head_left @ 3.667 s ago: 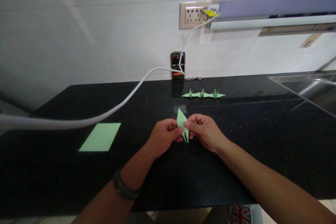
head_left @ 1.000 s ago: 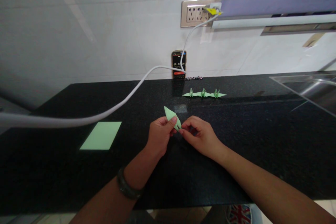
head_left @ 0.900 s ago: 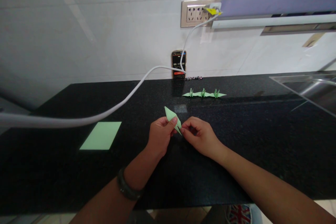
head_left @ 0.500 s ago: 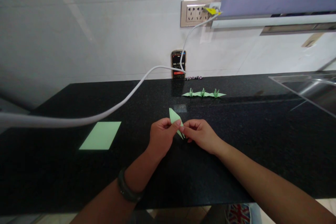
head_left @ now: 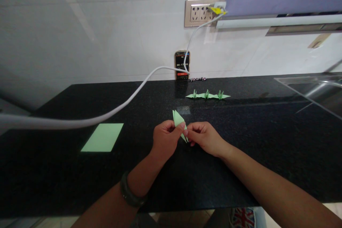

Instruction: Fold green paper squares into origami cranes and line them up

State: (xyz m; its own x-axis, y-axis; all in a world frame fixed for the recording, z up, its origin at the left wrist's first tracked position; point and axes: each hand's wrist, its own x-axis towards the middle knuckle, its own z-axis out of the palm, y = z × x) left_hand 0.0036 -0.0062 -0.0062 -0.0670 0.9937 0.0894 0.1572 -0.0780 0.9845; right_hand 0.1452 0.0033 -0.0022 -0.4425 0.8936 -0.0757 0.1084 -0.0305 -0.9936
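Observation:
A folded piece of light green origami paper (head_left: 178,118) is held up between my hands, its long diamond shape tilted, with split points at the top and bottom. My left hand (head_left: 166,138) pinches it around the middle, thumb on the near face. The thumb and fingers of my right hand (head_left: 203,136) close on its right edge, just below the left thumb. Farther back, three folded green paper cranes (head_left: 206,94) stand in a row, wings touching or nearly so. Flat on the left lies a green sheet of paper (head_left: 103,138).
A phone (head_left: 182,66) showing a running timer leans on the wall, a beaded strand (head_left: 198,79) beside it. From the socket panel (head_left: 199,13) a white cable (head_left: 128,101) crosses in front toward the left. A steel sink (head_left: 317,91) is set into the black counter (head_left: 53,178) at right.
Almost nothing differs. Both hands keep their pinch on the folded paper, and the whole view has shifted very slightly. The phone timer has advanced.

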